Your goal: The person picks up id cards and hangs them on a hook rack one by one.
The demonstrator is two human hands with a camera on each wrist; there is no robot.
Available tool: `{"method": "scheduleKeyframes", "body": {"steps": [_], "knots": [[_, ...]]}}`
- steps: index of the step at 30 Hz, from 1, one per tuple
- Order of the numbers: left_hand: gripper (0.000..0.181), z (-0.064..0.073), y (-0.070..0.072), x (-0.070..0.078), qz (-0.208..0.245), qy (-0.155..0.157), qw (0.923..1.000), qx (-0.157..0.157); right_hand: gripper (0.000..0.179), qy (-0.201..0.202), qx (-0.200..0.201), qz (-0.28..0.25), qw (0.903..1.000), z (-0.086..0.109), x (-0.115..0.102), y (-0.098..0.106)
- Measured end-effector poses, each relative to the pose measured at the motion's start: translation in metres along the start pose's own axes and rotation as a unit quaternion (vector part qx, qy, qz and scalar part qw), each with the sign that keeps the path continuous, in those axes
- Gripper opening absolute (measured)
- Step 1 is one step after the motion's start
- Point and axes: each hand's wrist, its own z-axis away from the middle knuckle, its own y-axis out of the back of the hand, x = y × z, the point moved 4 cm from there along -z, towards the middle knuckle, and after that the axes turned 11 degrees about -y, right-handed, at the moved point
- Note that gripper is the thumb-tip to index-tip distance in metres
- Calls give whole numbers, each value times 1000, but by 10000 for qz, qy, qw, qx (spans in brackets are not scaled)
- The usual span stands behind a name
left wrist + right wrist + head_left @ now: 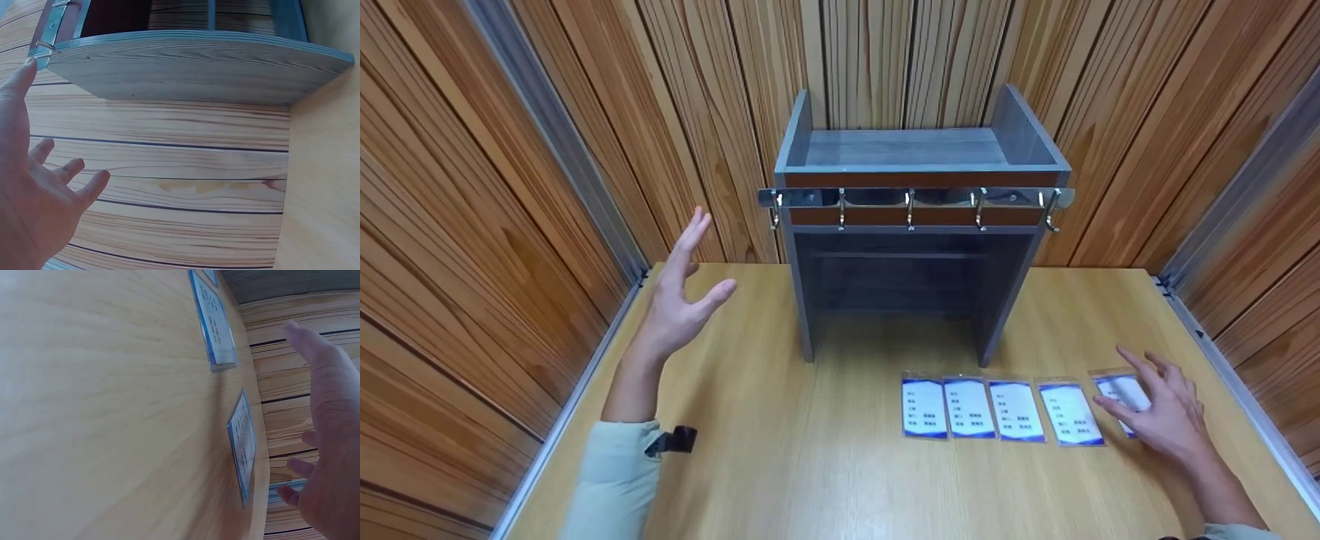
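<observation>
Several badge cards in clear plastic sleeves lie in a row on the table, among them the leftmost badge card [925, 407] and a slightly turned one, the fourth badge card [1070, 414]. Over the rightmost badge card [1119, 390] hovers my right hand [1166, 412], fingers spread and holding nothing; it partly hides that card. In the right wrist view a gap shows between the hand and the rightmost card [243, 447]. My left hand [675, 307] is raised left of the grey shelf [802, 300], fingers apart, with nothing in it.
A metal rail with several hooks [911, 198] runs across the shelf's front. The shelf stands at the back of the wooden table [780, 450]. Wood-panelled walls [720, 112] rise behind and at both sides, with metal strips along the table's side edges.
</observation>
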Motion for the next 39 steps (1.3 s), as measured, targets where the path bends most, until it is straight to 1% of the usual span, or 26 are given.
{"method": "scheduleKeyframes", "body": {"steps": [5, 12, 18, 22, 25, 33, 39], "knots": [[87, -8, -3, 3, 173, 21, 9998, -1, 97, -218, -69, -117, 9997, 1, 3, -1], [84, -23, -7, 6, 397, -171, 9990, 125, 98, -523, -290, -418, 9973, 0, 8, -1], [82, -33, -8, 8, 634, -314, 9972, 241, 97, -663, -215, -455, 9965, -1, 9, 0], [82, -38, -8, 11, 822, -390, 9955, 248, 97, -654, -144, -494, 9965, -1, 9, -2], [81, -43, -9, 15, 868, -414, 9952, 207, 97, -646, -197, -492, 9965, -2, 10, -4], [79, -61, -9, 23, 658, -584, 9961, 42, 97, -695, -561, -447, 9950, -5, 15, -3], [76, -72, -9, 30, 794, -592, 9951, 7, 95, -631, -781, -426, 9940, -6, 14, -5]]}}
